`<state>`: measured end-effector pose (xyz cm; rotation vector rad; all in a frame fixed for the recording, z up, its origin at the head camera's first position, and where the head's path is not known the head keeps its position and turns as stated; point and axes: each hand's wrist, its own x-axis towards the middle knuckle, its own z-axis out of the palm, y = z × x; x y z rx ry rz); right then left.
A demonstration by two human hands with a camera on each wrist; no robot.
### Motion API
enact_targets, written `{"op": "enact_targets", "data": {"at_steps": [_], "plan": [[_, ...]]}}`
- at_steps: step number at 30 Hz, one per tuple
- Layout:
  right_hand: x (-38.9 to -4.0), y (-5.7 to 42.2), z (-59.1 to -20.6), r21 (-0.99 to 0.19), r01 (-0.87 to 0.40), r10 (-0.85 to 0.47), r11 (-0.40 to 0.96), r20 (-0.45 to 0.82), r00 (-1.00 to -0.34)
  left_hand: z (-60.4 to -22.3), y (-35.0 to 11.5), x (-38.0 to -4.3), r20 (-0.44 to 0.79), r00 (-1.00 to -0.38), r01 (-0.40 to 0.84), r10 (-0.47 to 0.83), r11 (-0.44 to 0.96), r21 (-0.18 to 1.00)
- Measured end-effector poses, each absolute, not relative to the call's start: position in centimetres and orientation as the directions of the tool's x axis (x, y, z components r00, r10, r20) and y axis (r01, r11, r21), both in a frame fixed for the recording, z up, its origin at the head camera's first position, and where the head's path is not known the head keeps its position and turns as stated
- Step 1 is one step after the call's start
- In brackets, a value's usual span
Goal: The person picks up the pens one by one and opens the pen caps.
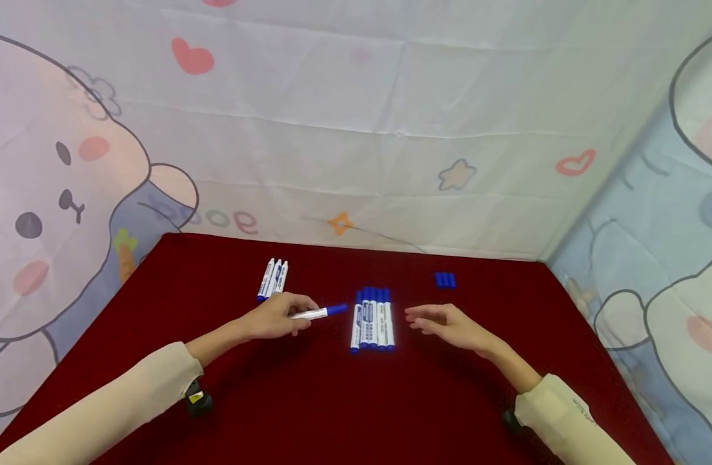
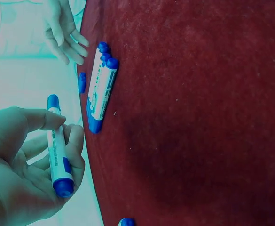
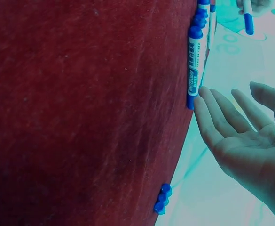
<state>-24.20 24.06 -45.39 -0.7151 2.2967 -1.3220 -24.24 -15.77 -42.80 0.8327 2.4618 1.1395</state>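
The left hand (image 1: 279,316) pinched a marker (image 1: 311,314), presumably to leave its cap (image 1: 336,309) clear, at nine o'clock from the marker row (image 1: 373,321); at three, the right hand (image 1: 451,326) held nothing.

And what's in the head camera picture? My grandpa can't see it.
A person's left hand holds a blue-capped whiteboard marker beside a row of capped markers; the right hand is empty. Behind, on red cloth, lie three uncapped markers and three blue caps.
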Motion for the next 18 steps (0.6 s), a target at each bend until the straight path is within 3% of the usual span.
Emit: {"op": "enact_targets", "data": {"at_steps": [18], "plan": [[-24.6, 20.4, -44.5, -0.875, -0.243, -0.633, 0.419, -0.089, -0.769, -43.0, -10.5, -24.4, 0.112, -0.676, 0.584, 0.729, 0.436, 0.685]]}}
